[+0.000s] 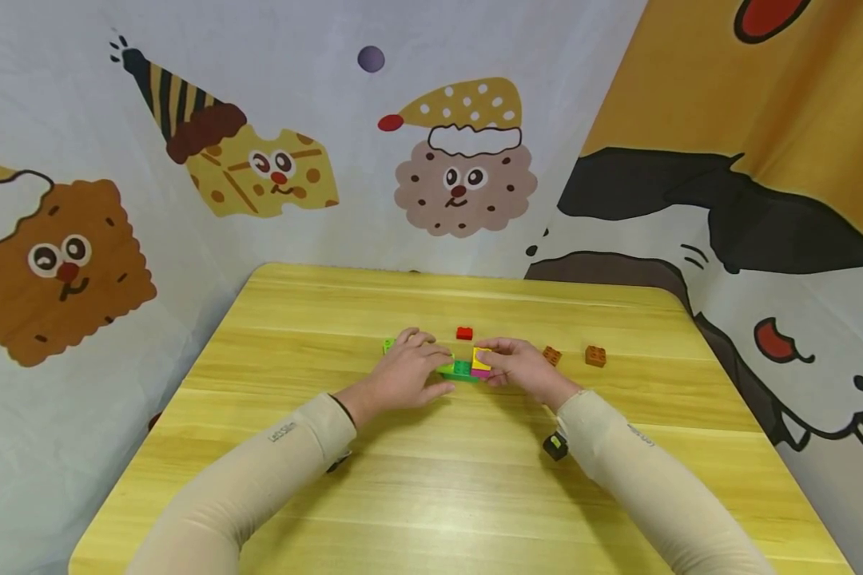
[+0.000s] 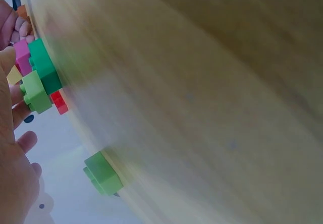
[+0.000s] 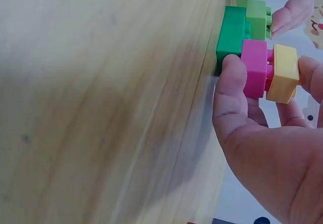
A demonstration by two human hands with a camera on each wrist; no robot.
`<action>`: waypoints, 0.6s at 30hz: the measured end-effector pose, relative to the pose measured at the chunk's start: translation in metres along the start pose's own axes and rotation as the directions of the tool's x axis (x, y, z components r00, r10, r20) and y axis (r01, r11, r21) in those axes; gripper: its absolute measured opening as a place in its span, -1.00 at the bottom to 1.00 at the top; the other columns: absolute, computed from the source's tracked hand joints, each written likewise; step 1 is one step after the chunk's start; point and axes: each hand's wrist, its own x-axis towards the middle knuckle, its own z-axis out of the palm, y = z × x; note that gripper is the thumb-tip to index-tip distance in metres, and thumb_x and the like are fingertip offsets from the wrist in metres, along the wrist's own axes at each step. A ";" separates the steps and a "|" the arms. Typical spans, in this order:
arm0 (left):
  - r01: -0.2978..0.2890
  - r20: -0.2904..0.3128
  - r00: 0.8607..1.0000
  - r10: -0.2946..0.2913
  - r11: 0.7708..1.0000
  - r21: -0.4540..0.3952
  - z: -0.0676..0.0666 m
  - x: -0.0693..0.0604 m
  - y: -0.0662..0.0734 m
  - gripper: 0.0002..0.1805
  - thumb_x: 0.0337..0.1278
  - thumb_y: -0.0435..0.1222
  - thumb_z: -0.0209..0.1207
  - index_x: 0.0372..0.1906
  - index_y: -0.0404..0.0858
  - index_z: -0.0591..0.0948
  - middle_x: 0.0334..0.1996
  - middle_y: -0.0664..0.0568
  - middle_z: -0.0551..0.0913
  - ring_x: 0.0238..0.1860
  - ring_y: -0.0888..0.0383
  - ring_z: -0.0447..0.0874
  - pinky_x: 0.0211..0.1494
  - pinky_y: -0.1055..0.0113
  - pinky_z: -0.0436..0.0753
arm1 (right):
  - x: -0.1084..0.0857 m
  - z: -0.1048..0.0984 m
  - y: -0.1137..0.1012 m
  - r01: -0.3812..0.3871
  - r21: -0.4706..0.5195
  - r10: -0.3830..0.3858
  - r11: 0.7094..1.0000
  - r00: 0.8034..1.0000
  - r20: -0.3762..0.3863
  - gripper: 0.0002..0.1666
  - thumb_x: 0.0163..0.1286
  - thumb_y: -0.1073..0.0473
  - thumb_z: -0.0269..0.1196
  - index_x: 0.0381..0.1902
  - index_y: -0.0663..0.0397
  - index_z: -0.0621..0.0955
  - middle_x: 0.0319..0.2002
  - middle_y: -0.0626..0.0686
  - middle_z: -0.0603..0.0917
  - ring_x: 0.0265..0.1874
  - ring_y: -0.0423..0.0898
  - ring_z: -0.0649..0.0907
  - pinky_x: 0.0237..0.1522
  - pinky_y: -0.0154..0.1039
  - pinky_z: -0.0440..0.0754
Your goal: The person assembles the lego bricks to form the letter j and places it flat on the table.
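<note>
A long green brick (image 1: 463,369) lies near the table's middle. On one end of it sits a light green brick (image 3: 256,19), on the other a pink brick (image 3: 254,67). Above the pink one is a yellow brick (image 3: 284,72), with pink studs showing in a narrow gap between them. My right hand (image 1: 514,367) pinches this pink and yellow stack, one digit low against the pink and green bricks, another on the yellow top. My left hand (image 1: 406,371) arches over the light green end, its fingers spread; one fingertip touches that brick's studs in the right wrist view.
A loose light green brick (image 2: 102,173) lies beyond the left hand. Behind the assembly is a red brick (image 1: 464,333). Two orange-brown bricks (image 1: 595,356) lie to the right on the wooden table (image 1: 431,495). A cartoon-printed curtain (image 1: 345,239) hangs behind.
</note>
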 end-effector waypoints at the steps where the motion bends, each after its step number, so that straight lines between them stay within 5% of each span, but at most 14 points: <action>1: -0.001 -0.002 1.000 0.001 1.000 0.001 0.000 0.000 0.000 -0.40 0.45 0.20 0.25 0.34 -0.07 0.69 0.35 0.11 0.70 0.44 -0.07 0.52 0.65 -0.19 0.27 | 0.000 0.000 0.000 0.000 0.003 0.000 1.000 1.000 -0.002 -0.38 0.60 -0.08 0.30 0.46 0.11 0.55 0.15 0.13 0.71 -0.08 0.01 0.75 0.06 -0.12 0.80; 18: 0.010 0.000 1.000 -0.010 1.000 -0.007 0.001 0.001 0.002 -0.42 0.46 0.19 0.24 0.33 -0.08 0.69 0.34 0.10 0.71 0.43 -0.06 0.52 0.65 -0.19 0.28 | 0.001 0.000 0.001 -0.021 0.049 0.021 0.999 1.000 -0.007 -0.37 0.57 -0.04 0.34 0.42 0.22 0.57 0.13 0.16 0.74 -0.12 -0.06 0.73 0.02 -0.22 0.76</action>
